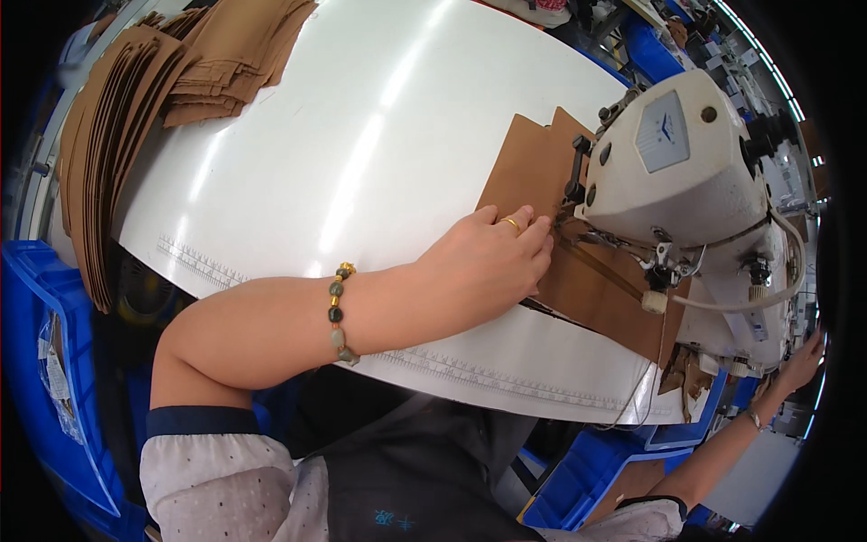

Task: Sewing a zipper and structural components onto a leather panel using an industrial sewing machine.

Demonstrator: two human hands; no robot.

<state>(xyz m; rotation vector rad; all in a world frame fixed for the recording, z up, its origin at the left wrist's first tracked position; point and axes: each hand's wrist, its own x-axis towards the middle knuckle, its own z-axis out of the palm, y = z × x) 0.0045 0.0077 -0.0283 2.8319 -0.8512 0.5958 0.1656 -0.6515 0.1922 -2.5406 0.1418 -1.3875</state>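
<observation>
My left hand (492, 262) lies palm down, fingers slightly bent and resting on a flat brown leather-like panel (519, 163). Its fingertips are close beside the needle area of a white sewing machine (691, 172). The panel runs under the machine head and shows again on the near side, where a narrow strip (601, 268) crosses it. Out at the far right, my right hand (802, 361) reaches past the machine's near end, away from the panel. Its fingers are too small and partly hidden, so what they touch is unclear.
Stacks of brown panels (108, 135) hang over the left edge of the white table (361, 108). Printed rulers (497, 381) follow its near edge. Blue bins stand at the lower left (68, 379) and below the table at right (582, 479). Brown scraps (691, 375) lie by the machine.
</observation>
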